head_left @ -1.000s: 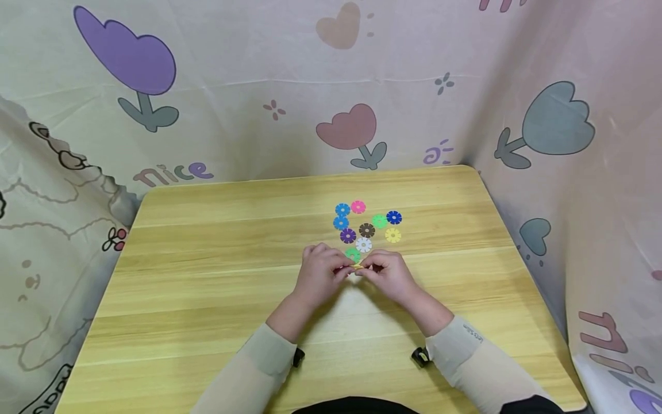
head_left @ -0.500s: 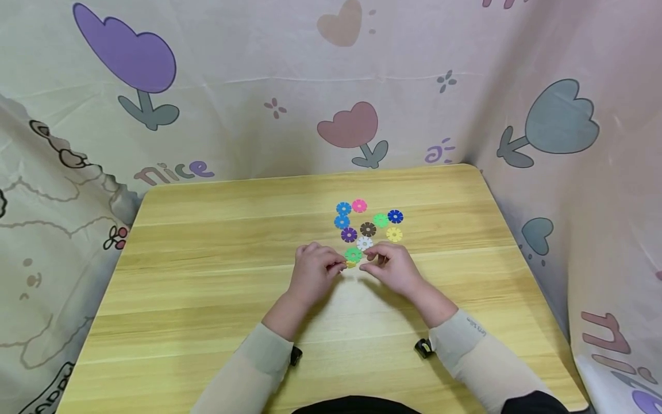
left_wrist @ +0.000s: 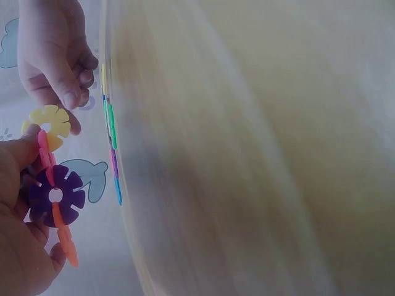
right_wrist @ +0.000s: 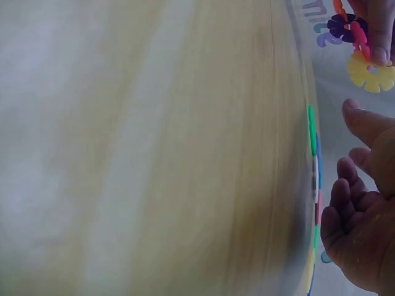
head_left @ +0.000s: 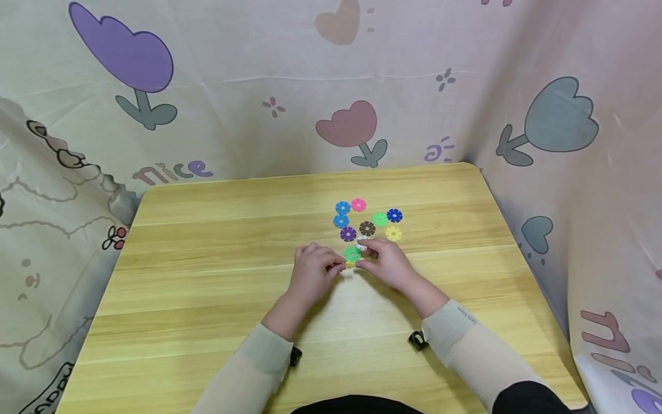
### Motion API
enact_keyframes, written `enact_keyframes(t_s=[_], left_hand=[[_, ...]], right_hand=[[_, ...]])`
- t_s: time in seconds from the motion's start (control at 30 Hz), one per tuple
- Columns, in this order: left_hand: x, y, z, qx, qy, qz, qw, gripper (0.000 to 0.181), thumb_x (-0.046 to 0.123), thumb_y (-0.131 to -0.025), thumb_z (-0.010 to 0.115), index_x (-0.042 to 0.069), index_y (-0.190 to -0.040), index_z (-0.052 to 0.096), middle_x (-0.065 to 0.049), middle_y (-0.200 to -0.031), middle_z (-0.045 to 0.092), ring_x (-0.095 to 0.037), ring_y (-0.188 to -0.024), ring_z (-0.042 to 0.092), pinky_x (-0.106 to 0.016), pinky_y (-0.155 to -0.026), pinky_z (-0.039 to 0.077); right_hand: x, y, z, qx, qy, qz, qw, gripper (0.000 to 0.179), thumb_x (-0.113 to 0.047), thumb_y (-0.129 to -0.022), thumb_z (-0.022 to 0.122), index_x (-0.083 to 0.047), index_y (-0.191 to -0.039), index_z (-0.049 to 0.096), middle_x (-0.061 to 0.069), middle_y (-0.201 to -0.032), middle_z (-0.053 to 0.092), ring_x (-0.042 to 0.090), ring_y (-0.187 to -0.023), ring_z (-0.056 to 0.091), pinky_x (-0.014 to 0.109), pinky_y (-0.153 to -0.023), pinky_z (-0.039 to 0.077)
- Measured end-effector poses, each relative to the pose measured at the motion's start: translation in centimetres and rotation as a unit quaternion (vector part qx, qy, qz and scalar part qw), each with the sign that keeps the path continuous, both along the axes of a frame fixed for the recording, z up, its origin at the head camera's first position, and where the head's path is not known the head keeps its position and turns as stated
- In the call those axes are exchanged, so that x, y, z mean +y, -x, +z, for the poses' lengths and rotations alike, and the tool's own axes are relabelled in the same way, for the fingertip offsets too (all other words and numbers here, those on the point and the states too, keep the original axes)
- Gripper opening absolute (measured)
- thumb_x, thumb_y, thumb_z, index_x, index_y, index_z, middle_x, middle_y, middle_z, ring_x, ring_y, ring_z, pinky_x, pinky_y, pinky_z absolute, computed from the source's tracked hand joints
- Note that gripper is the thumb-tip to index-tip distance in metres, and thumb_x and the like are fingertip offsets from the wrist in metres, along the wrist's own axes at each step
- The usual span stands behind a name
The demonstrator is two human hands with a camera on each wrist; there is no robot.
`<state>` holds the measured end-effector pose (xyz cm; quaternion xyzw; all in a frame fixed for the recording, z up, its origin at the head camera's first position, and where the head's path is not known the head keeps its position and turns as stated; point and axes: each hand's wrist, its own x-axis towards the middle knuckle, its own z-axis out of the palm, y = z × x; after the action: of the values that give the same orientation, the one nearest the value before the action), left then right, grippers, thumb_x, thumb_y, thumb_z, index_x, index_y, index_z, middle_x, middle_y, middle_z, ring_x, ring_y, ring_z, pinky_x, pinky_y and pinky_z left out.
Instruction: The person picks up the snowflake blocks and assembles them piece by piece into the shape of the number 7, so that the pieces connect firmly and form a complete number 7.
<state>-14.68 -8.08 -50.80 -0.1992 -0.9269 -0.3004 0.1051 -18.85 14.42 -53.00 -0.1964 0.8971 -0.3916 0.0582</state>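
Above the yellow wooden tabletop (head_left: pixel 357 339), the left hand (head_left: pixel 314 273) pinches a chain of discs (left_wrist: pixel 46 185) in its fingers, the right hand (head_left: pixel 389 265) beside it has loose fingers holding nothing, flat bright discs (head_left: pixel 363 230) lie farther back, and behind hangs pale cloth (head_left: pixel 233 121) with big flowers (head_left: pixel 131 54).

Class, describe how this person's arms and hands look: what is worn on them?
The left hand and right hand are ungloved. Pale beige sleeves end in greyer cuffs; the right bears small dark lettering. A black device sits at each.
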Motion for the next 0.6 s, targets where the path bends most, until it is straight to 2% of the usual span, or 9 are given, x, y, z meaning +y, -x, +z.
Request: enact_keyframes(t_s=[0.1,0.37,0.6], left_hand=[[0.0,0.0,0.0,0.001,0.002,0.000,1.0000,0.005,0.023,-0.093,0.083,0.017,-0.092,0.084,0.008,-0.096,0.078,-0.018,-0.093,0.061,-0.049,-0.095,0.040],[0.0,0.2,-0.1,0.008,-0.005,-0.003,1.0000,0.005,0.023,-0.093,0.084,0.018,-0.094,0.085,0.007,-0.096,0.078,-0.019,-0.093,0.061,-0.049,-0.094,0.040],[0.0,0.1,-0.1,0.001,-0.001,-0.001,1.0000,0.006,0.025,-0.094,0.083,0.018,-0.093,0.085,0.008,-0.095,0.077,-0.017,-0.092,0.059,-0.048,-0.094,0.039]], right_hand=[[-0.3,0.2,-0.1,-0.009,-0.018,0.000,0.9998,0.056,-0.019,-0.090,0.086,-0.003,-0.140,0.067,0.006,-0.102,0.068,0.019,-0.093,0.062,0.036,-0.086,0.056],[-1.2,0.7,-0.3,-0.030,-0.054,0.001,0.9981,0.052,-0.016,-0.091,0.084,-0.006,-0.140,0.068,0.004,-0.097,0.063,0.018,-0.086,0.058,0.035,-0.078,0.054],[-1.7,0.8,-0.4,-0.037,-0.080,-0.014,0.9960,0.048,-0.020,-0.093,0.082,-0.007,-0.138,0.069,0.002,-0.094,0.061,0.017,-0.083,0.057,0.034,-0.076,0.053]])
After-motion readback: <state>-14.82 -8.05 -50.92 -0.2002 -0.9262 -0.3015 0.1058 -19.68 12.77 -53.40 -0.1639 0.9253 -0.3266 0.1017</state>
